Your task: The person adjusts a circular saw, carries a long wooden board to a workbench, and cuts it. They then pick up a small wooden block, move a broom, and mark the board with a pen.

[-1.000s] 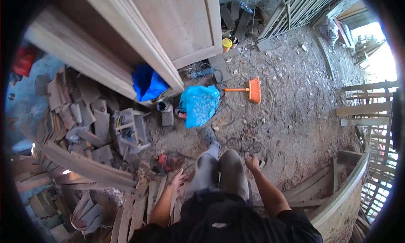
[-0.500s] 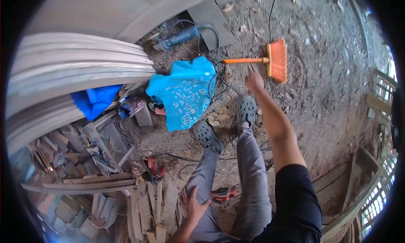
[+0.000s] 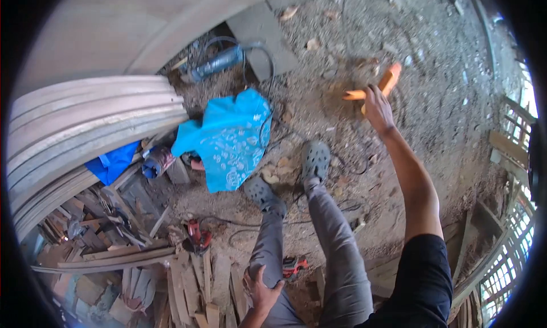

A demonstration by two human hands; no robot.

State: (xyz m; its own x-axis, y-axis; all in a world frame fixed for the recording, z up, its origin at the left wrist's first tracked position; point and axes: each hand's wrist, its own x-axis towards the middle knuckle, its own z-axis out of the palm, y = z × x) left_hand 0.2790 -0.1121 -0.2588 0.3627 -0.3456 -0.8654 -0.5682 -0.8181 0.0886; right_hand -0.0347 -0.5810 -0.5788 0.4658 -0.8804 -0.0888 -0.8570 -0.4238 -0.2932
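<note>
My right hand (image 3: 378, 108) is wrapped round the short handle of an orange broom (image 3: 391, 79). The broom is tilted, its head seen edge-on past my fingers, and part of it is hidden by the hand. The handle's end sticks out to the left of my grip. Lower down, my left hand (image 3: 263, 290) rests on my grey-trousered leg, fingers spread, holding nothing. Ahead of my left foot a bright blue printed cloth (image 3: 225, 140) lies draped over things on the ground.
A blue corded power tool (image 3: 219, 63) lies beyond the cloth. Stacked boards (image 3: 97, 109) stand at the left, above wood scraps (image 3: 94, 225). Red tools (image 3: 198, 237) lie near my legs, and a black cable (image 3: 245, 221) crosses the dirt floor. A lattice (image 3: 507, 271) borders the right.
My right hand has reached the broom and taken hold of its handle. The broom has turned from flat to tilted. My left hand stays on my leg, while the view has shifted somewhat.
</note>
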